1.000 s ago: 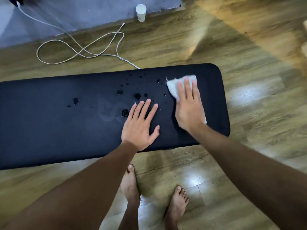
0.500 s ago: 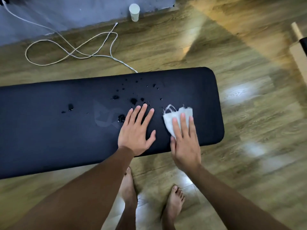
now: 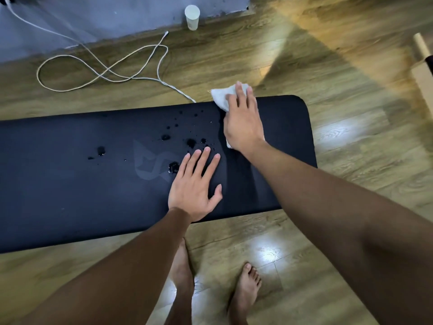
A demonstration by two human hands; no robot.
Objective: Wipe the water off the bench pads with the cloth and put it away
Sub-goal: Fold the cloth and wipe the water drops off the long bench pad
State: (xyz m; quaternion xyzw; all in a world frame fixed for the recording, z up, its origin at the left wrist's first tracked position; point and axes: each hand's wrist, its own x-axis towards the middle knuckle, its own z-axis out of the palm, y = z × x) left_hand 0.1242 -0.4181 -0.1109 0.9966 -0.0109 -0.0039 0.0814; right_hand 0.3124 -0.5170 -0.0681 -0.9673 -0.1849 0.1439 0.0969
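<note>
Both hands lie flat on the bench pad (image 3: pixel 70 184), right hand (image 3: pixel 242 123) pressing cloth (image 3: pixel 221 96).

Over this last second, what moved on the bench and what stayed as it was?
The right hand pulled the cloth to the pad's near edge, then pushed it to the far edge. The left hand stayed flat on the bench pad; the water drops remain unwiped.

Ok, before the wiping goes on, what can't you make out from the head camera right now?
- Most of the cloth: covered by the right hand pressing it, head view.
- Pad under the left hand: any drops there are hidden by the palm.
- Left end of the bench pad: cut off by the frame edge.
- Bench frame and legs: hidden under the pad.
- Cup contents: too small.
</note>
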